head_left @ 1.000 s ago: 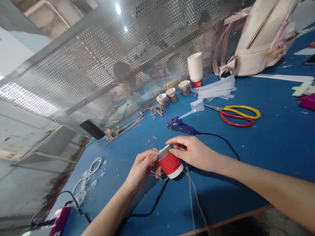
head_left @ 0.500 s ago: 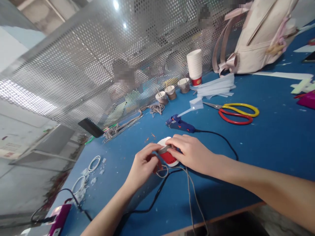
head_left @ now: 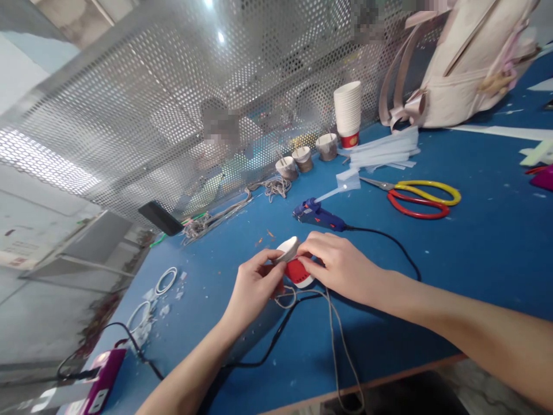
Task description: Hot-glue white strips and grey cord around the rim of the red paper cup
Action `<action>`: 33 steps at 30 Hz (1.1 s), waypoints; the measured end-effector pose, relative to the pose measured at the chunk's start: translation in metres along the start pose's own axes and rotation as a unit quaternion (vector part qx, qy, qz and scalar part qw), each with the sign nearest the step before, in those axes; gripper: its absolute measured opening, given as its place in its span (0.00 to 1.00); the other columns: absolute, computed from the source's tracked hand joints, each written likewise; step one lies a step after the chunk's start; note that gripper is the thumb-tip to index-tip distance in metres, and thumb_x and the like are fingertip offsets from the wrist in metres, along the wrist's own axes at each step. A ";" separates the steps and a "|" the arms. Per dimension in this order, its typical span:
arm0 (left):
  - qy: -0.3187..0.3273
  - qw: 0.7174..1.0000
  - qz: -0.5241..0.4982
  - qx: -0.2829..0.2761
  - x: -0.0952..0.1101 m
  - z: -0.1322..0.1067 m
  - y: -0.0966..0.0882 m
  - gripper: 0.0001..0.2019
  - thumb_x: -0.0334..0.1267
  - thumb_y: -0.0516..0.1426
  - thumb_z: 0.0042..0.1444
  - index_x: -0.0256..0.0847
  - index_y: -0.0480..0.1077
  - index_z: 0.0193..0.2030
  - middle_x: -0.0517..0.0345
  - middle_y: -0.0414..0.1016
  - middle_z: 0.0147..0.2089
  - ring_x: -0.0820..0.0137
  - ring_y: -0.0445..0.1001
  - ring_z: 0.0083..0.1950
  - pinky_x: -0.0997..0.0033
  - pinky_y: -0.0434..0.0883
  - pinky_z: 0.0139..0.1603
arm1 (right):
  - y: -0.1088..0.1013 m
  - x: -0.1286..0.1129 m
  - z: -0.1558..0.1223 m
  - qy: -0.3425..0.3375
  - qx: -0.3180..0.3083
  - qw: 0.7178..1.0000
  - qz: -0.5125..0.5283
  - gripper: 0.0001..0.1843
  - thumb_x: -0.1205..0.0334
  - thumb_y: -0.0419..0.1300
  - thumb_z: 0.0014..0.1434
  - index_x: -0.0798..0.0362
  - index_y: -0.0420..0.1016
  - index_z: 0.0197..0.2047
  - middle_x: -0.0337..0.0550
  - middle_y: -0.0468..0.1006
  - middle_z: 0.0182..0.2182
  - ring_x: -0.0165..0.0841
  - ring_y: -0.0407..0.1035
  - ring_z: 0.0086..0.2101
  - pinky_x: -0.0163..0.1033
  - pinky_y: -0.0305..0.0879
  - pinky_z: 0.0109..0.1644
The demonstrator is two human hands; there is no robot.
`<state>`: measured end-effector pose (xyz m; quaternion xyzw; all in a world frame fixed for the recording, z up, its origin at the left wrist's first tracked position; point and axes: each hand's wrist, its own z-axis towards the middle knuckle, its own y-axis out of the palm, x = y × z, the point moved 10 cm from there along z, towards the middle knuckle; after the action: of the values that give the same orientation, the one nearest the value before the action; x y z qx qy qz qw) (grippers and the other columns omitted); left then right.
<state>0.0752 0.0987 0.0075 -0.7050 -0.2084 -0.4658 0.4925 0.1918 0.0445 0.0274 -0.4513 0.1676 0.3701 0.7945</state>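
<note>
Between my hands is a short red-and-white paper cup (head_left: 299, 273), tilted, with grey cord along its rim. My left hand (head_left: 258, 280) pinches the rim on the left, thumb in front and fingers behind. On the other side, my right hand (head_left: 330, 264) has its thumb and fingers closed on the rim and the cord there. Loose grey cord (head_left: 334, 328) loops below the cup and hangs over the table's front edge. Just beyond the hands lies a blue glue gun (head_left: 318, 217) with a clear glue stick in its back.
Yellow-and-red scissors (head_left: 421, 199), clear strips (head_left: 384, 153) and stacked paper cups (head_left: 348, 112) lie to the right and back. Cord-wrapped cups (head_left: 286, 168) stand by the perforated metal screen (head_left: 173, 109). A phone (head_left: 161, 218), a purple power strip (head_left: 101, 380) and black cables are at left.
The cup's rim has tipped and looks squeezed narrower between my hands. My left thumb has come up onto the rim. The whole view has shifted slightly.
</note>
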 end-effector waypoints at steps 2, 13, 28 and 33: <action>-0.001 1.000 -0.005 0.000 -0.001 0.000 0.001 0.08 0.39 0.57 0.50 0.37 0.72 0.34 0.66 0.66 0.16 0.79 0.61 0.15 0.80 0.60 0.17 | 0.000 0.000 0.000 -0.004 0.009 1.000 -0.006 0.09 0.70 0.52 0.61 0.55 0.70 0.31 0.41 0.70 0.28 0.30 0.63 0.29 0.36 0.58 0.36; 0.005 1.000 -0.013 -0.005 -0.006 0.001 0.003 0.06 0.37 0.57 0.49 0.37 0.70 0.32 0.67 0.67 0.17 0.79 0.61 0.16 0.80 0.60 0.18 | 0.001 0.007 0.000 0.048 0.008 0.999 -0.007 0.07 0.70 0.56 0.57 0.54 0.68 0.28 0.37 0.68 0.25 0.28 0.62 0.27 0.34 0.57 0.34; 0.055 0.994 -0.047 0.081 -0.003 0.001 -0.014 0.06 0.37 0.60 0.49 0.37 0.68 0.31 0.64 0.72 0.21 0.75 0.70 0.22 0.76 0.68 0.26 | -0.012 -0.022 -0.006 -0.073 0.029 0.997 0.001 0.09 0.67 0.52 0.61 0.56 0.72 0.33 0.45 0.75 0.30 0.31 0.67 0.31 0.35 0.63 0.36; 0.061 0.989 -0.095 0.093 -0.004 0.003 -0.018 0.05 0.35 0.60 0.48 0.38 0.68 0.30 0.63 0.74 0.22 0.74 0.72 0.22 0.76 0.69 0.27 | -0.063 -0.012 -0.007 -0.047 0.162 0.985 -0.048 0.10 0.63 0.51 0.61 0.54 0.71 0.32 0.47 0.77 0.33 0.33 0.70 0.35 0.36 0.64 0.37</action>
<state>0.0610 0.1102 0.0124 -0.6029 -0.2865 -0.5314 0.5215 0.2310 0.0131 0.0685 -0.3065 0.1658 0.3199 0.8811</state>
